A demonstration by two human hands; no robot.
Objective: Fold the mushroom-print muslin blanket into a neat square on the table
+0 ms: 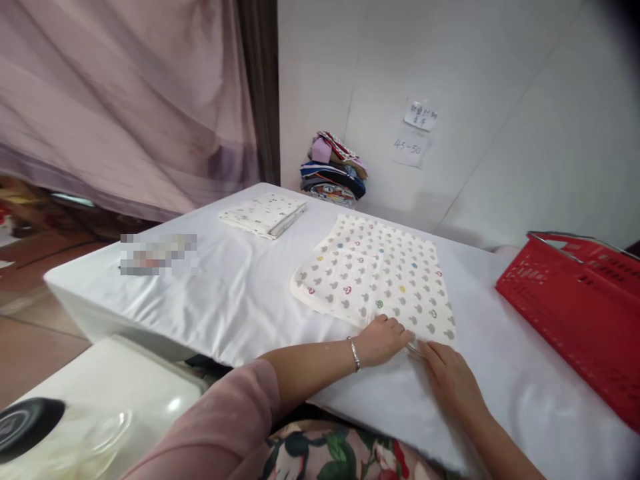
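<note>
A cream cloth printed with grey mushroom-like shapes and a few coloured ones lies folded on the white-covered table. At its near edge, my left hand, with a bracelet on the wrist, has its fingers curled over the fabric. Close beside it, my right hand pinches the near right part of that edge. A small fold of cloth shows between the two hands. My right fingertips are partly hidden. Farther back on the left lies another folded white cloth with small dark marks.
A red plastic basket stands at the right. Folded fabrics are piled behind the table by the wall. A blurred-out item lies at the table's left. At the lower left is a white lidded container.
</note>
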